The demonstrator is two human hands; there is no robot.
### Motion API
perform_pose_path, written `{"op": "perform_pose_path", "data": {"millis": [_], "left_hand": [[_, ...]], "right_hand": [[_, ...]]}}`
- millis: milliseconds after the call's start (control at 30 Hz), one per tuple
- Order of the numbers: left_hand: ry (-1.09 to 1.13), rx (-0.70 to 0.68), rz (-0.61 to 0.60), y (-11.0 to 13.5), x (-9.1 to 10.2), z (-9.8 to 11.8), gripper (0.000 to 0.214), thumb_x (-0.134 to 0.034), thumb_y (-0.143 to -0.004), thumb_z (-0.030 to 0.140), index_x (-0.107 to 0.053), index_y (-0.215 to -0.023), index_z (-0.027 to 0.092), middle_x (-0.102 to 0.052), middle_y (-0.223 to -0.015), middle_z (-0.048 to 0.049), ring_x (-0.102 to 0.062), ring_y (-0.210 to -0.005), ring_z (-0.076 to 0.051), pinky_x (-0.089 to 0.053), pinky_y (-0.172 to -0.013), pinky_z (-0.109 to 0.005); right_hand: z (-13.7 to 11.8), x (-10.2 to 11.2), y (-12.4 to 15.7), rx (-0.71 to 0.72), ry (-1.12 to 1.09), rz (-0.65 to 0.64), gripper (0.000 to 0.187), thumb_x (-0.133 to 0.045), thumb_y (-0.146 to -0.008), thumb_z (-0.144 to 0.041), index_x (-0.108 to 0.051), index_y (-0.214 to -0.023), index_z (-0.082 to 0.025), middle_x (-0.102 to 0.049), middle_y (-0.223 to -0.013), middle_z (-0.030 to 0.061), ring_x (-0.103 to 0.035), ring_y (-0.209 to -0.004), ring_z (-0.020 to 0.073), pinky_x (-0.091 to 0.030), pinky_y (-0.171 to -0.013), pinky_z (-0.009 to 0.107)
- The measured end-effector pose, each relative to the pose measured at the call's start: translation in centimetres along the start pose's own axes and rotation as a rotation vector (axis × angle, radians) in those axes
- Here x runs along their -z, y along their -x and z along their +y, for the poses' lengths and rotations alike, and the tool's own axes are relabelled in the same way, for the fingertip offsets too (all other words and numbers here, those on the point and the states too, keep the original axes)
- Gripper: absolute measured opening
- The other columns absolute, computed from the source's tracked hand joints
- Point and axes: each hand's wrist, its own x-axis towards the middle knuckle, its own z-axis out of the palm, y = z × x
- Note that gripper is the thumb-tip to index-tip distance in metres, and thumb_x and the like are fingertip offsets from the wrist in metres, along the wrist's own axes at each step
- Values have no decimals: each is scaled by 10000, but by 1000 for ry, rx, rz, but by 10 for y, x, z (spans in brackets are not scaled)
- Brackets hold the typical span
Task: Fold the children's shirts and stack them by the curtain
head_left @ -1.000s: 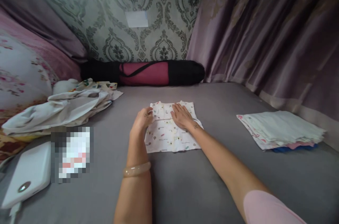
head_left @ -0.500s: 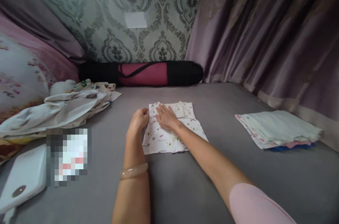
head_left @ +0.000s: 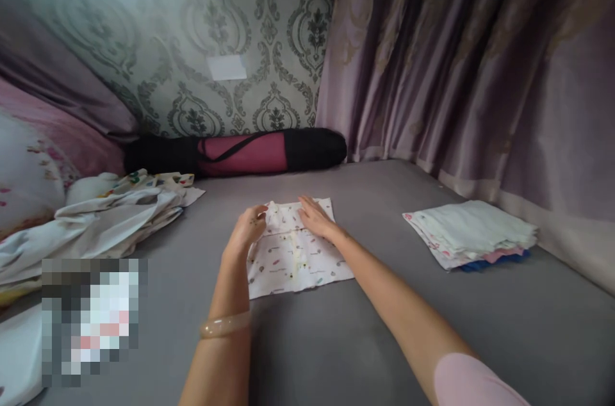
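Note:
A small white garment (head_left: 281, 259) with a scattered print and a pale yellow strip down its middle lies flat and folded on the grey sheet. My left hand (head_left: 250, 227) is at its upper left edge, fingers bent and a gap showing beside the thumb. It touches the cloth there without a visible grip. Stretched out across the upper right part of the garment, my right hand (head_left: 317, 219) rests with its fingers flat on the fabric. Part of the right edge is hidden beneath my right wrist.
To the right sits a stack of folded clothes (head_left: 473, 233). Rumpled clothes (head_left: 139, 214) lie at the left, with a white device (head_left: 19, 355) and a blurred-out item nearer. A long black and red bag (head_left: 240, 154) lies along the wall, and curtains (head_left: 408, 60) hang at the right.
My right hand has slid from the garment's upper left and middle to its upper right. My left hand stays by the left edge. The view has turned slightly right and upward.

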Motion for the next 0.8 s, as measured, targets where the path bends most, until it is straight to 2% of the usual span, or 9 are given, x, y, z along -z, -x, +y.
{"op": "perform_pose_path", "data": {"millis": [133, 233, 300, 400, 467, 533, 667, 800], "left_hand": [[-74, 6, -61, -12, 4, 7, 411, -454, -829, 161, -631, -1200, 161, -673, -1170, -128, -610, -1100, -236, -448, -904, -288], [-173, -11, -103, -17, 2, 2, 407, -474, -823, 144, -624, -1200, 179, -674, -1163, -122, -619, -1082, -232, -454, -904, -291], [-236, -98, -100, -16, -4, -4, 394, -450, -853, 152, -611, -1211, 189, -662, -1182, -126, -608, -1104, -234, -446, -931, -307], [-252, -329, -99, -10, -16, -11, 389, -377, -901, 165, -578, -1234, 181, -609, -1265, -124, -556, -1188, -217, -421, -993, -318], [-252, -455, -89, -9, -24, -9, 392, -340, -928, 191, -551, -1257, 156, -563, -1324, -135, -494, -1261, -210, -385, -1045, -335], [-284, -522, -72, -12, -31, -4, 413, -320, -949, 235, -517, -1294, 120, -521, -1370, -160, -427, -1323, -222, -326, -1099, -373], [-401, -491, -52, -22, -42, -3, 519, -274, -977, 364, -439, -1383, 84, -408, -1467, -175, -284, -1408, -270, -186, -1157, -437], [-439, -348, -85, -27, -54, -23, 629, -227, -966, 510, -339, -1464, 143, -271, -1542, -147, -186, -1440, -297, -122, -1156, -485]], "right_hand": [[46, 27, 16, -111, 121, 54, 529, -266, -952, -276, -354, -1445, -104, -368, -1496, 143, -302, -1392, 208, -245, -1129, 377], [61, 34, 24, -114, 149, 41, 534, -267, -955, -272, -358, -1433, -51, -358, -1492, 178, -309, -1386, 222, -246, -1125, 364], [59, 31, 27, -94, 171, 23, 540, -261, -962, -288, -347, -1443, -57, -330, -1510, 171, -265, -1407, 227, -218, -1137, 372], [42, 20, 28, 8, 228, -16, 555, -233, -977, -328, -323, -1465, -81, -269, -1543, 149, -173, -1438, 231, -130, -1164, 406], [26, 14, 25, 108, 251, -44, 555, -227, -982, -353, -337, -1467, -108, -258, -1549, 135, -148, -1444, 241, -76, -1169, 437], [14, 12, 20, 191, 257, -62, 543, -224, -985, -380, -358, -1466, -165, -265, -1551, 107, -140, -1446, 249, -45, -1166, 472], [8, 12, 9, 255, 287, -72, 517, -231, -984, -404, -374, -1459, -259, -264, -1557, 53, -121, -1449, 251, 3, -1154, 521], [22, 4, 7, 211, 259, -105, 511, -238, -981, -391, -350, -1468, -285, -282, -1551, 44, -151, -1442, 259, -53, -1147, 544]]}}
